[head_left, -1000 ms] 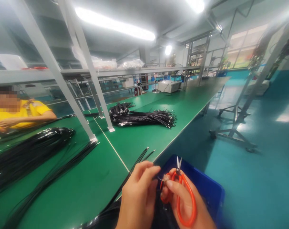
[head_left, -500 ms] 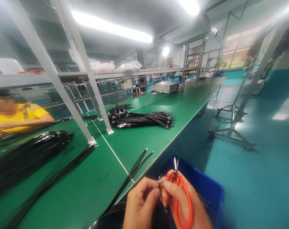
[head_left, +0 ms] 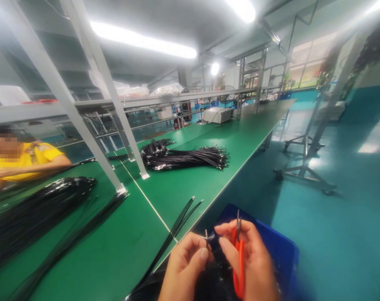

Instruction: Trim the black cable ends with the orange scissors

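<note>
Left hand [head_left: 184, 261] pinches pale-tipped cable [head_left: 206, 235], seemingly unfinished; right hand [head_left: 257, 255] grips red-handled scissors [head_left: 241, 261]. Black cable bundle [head_left: 190, 159] at twelve o'clock: completion unclear.

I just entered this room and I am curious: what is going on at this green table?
A person's left hand pinches a thin piece with a pale tip, probably a cable end. The right hand holds red-handled scissors, blades up, beside it. A blue bin shows behind that hand. Bundles of black cables lie on the green table; a co-worker in yellow is at the left.
</note>
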A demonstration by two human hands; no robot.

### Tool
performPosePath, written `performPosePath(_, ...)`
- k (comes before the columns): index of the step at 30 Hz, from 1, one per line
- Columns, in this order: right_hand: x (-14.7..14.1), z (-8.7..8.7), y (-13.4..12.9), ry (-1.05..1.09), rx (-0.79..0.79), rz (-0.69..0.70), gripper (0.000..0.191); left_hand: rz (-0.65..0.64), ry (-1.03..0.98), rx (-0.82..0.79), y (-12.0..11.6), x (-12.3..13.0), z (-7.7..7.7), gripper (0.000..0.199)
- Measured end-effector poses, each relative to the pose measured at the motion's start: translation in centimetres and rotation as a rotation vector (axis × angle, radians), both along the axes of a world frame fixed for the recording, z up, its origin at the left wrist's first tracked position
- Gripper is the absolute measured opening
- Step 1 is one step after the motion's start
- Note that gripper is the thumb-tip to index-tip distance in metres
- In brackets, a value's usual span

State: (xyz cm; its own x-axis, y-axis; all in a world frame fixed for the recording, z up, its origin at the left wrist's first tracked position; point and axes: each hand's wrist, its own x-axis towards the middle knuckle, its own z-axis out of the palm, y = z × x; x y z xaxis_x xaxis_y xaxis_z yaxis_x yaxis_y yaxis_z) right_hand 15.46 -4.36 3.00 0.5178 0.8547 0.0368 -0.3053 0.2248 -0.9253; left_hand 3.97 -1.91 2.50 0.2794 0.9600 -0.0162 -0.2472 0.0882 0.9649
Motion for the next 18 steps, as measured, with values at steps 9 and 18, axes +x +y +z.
performPosePath(9,-0.17,-0.43,0.28,-0.534,0.120,-0.103,0.014,0.003,-0.034,0.002,-0.33,0.45,0.51,0.033)
performPosePath(18,-0.47,-0.38,-0.37,-0.580,0.089,-0.251,0.013,0.070,0.054,0.032,-0.09,0.00,0.12,0.021)
